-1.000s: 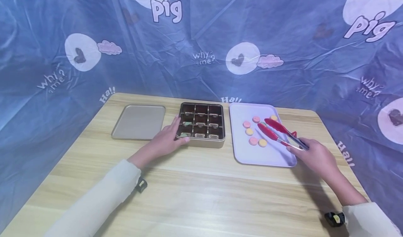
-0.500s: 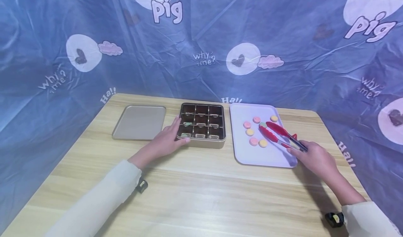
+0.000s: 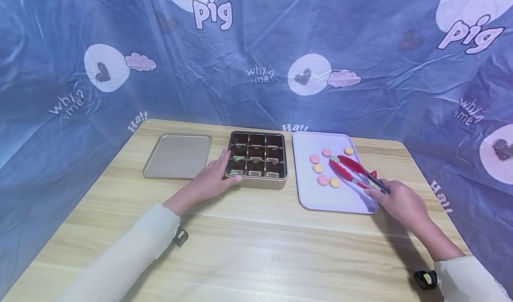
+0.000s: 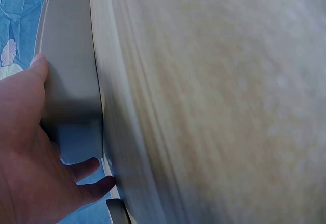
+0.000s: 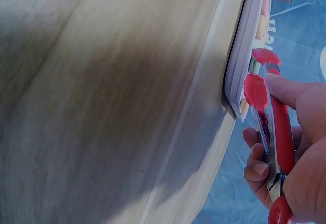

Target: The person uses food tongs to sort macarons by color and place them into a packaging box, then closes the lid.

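My left hand [image 3: 213, 177] rests against the left front corner of a gold tin [image 3: 262, 183], thumb on the front rim and fingers along the left side. Its brown divider insert has several compartments; something green shows in the middle-left and front-left ones. My right hand [image 3: 402, 204] holds red-tipped tongs [image 3: 341, 170] over a white tray [image 3: 320, 199]. The tips stand apart at a green macaron [image 3: 334, 159]; whether they touch it I cannot tell. In the right wrist view, the thumb and curled fingers wrap the tongs [image 5: 280, 127].
Several pink macarons [image 3: 323, 180] and yellow macarons [image 3: 334, 182] lie around the green one on the tray. A flat gold lid [image 3: 178, 156] lies left of the tin. Behind the wooden table [image 3: 248, 248] hangs a blue printed cloth [image 3: 256, 34].
The tong tips have shifted slightly, and more of the green macaron shows between them. My left hand and the tin stay put.
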Demonstrator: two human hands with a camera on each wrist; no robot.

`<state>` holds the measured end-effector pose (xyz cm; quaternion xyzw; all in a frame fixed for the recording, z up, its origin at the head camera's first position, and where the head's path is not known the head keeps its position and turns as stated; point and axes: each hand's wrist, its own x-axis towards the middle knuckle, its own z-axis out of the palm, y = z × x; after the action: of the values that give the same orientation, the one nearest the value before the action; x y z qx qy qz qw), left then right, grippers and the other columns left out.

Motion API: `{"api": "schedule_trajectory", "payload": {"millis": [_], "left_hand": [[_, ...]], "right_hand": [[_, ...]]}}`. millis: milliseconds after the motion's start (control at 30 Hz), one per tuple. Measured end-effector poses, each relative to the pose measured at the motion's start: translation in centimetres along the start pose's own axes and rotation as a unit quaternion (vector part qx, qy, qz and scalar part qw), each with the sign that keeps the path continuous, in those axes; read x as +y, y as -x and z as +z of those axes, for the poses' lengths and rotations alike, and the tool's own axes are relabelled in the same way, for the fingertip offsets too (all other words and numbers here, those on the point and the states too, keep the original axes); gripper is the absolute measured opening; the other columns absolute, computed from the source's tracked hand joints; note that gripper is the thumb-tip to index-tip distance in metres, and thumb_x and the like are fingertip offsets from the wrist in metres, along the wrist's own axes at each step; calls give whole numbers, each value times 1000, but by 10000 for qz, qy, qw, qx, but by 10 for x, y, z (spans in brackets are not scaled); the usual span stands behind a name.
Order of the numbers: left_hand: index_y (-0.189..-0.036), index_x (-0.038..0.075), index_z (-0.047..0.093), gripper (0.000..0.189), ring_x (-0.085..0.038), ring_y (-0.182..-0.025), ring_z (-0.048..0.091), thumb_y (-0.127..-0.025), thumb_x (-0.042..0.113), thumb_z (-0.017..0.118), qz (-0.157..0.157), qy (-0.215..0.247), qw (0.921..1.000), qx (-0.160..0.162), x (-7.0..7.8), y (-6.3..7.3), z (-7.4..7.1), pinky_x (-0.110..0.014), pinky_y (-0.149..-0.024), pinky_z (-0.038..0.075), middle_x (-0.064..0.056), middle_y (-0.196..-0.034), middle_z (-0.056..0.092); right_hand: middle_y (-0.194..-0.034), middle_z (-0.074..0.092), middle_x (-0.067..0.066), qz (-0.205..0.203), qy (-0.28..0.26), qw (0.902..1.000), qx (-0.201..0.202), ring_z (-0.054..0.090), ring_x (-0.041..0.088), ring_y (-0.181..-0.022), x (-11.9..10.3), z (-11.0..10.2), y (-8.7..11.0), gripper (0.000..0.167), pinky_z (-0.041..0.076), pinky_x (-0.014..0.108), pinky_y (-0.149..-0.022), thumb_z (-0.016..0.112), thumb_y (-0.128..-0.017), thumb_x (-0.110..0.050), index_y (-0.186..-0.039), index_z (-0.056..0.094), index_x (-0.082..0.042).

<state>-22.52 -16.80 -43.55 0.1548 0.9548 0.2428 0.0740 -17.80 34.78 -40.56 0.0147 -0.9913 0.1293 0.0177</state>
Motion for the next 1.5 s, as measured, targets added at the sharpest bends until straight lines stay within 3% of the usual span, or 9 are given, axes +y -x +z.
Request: {"api": "schedule_trajectory", "payload": {"millis": [467,700,1200,1500], "left_hand": [[-162,17,-9,108,-39,-153,20,-90,80,41,33,-5,10000,-3,0,-1,0,-57,-123,23,-6,-171,-8],[-162,16,-8,108,-39,-153,20,-91,80,41,27,13,10000,4,2,-1,0,-57,-123,22,-5,-171,-8],[-162,16,-11,106,-39,-153,19,-92,78,40,72,89,9999,-30,3,2,-1,-54,-125,17,-8,-171,-7],[-162,16,-11,106,-40,-153,20,-92,78,40,44,74,10000,-12,1,2,-1,-55,-124,18,-7,-171,-8]], "right_hand": [[-119,61,40,18,1,9999,157,65,51,-88,-1,3,2,78,44,43,-51,69,-91,-54,-132,58,12],[-114,64,39,-74,-57,9994,335,65,47,-81,-1,4,3,73,41,40,-50,72,-90,-50,-129,60,11],[-116,65,37,-137,-204,9984,518,65,43,-81,-11,-1,8,72,40,35,-51,72,-90,-50,-131,61,8],[-116,66,34,-305,-278,9968,689,63,53,-99,-27,-4,10,67,49,54,-63,76,-89,-42,-134,60,7]]}}
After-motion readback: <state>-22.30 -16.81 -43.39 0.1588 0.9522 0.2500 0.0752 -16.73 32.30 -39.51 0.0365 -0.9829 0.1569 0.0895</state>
